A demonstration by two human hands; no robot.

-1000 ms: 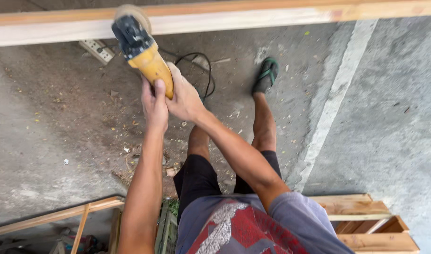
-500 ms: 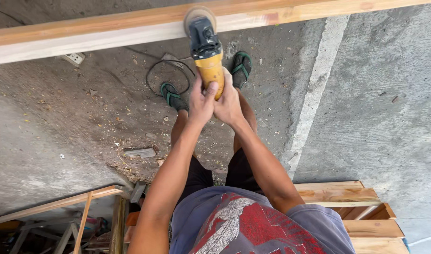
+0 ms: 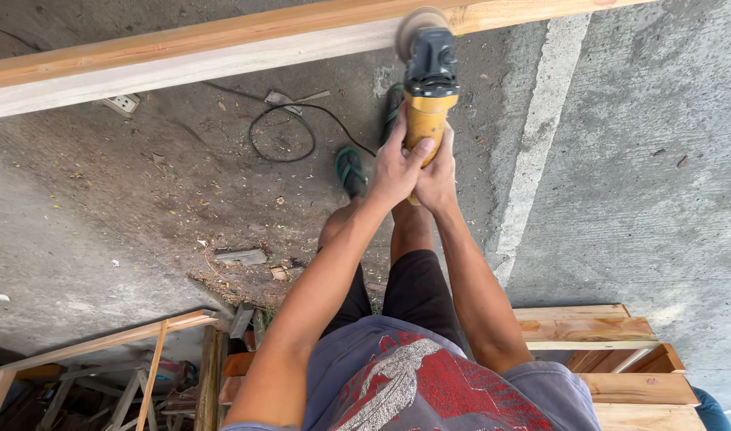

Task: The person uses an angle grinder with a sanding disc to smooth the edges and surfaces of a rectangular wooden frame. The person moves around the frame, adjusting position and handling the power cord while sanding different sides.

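Fingers point(image 3: 400, 136) of the left hand point(image 3: 393, 172) are wrapped tight round the yellow body of an angle grinder point(image 3: 427, 96), thumb over the top; the right hand point(image 3: 439, 179) is closed on the same body just behind and below, fingers mostly hidden by the left. Both grips look firm, no gap showing.

Grinder's black head points away from the person, w/ its sanding disc point(image 3: 420, 20) pressed at the near edge of a long wooden beam point(image 3: 182, 52) that runs across the top of the view. Disc looks blurred, prob. spinning.

Step in hand, as I judge it: sanding the beam's edge, mid-pass. Next move prob. calls for steady two-hand pressure and a level slide along the wood, keeping the disc flat so it doesn't dig in.

Below: concrete floor point(image 3: 637, 183) w/ sawdust and chips, a black cable point(image 3: 282, 132) looped near a white power strip point(image 3: 122, 102), green sandals point(image 3: 349, 169) on the feet. Wooden pallets point(image 3: 605, 331) sit behind at right, a light wood frame point(image 3: 102, 343) at left.
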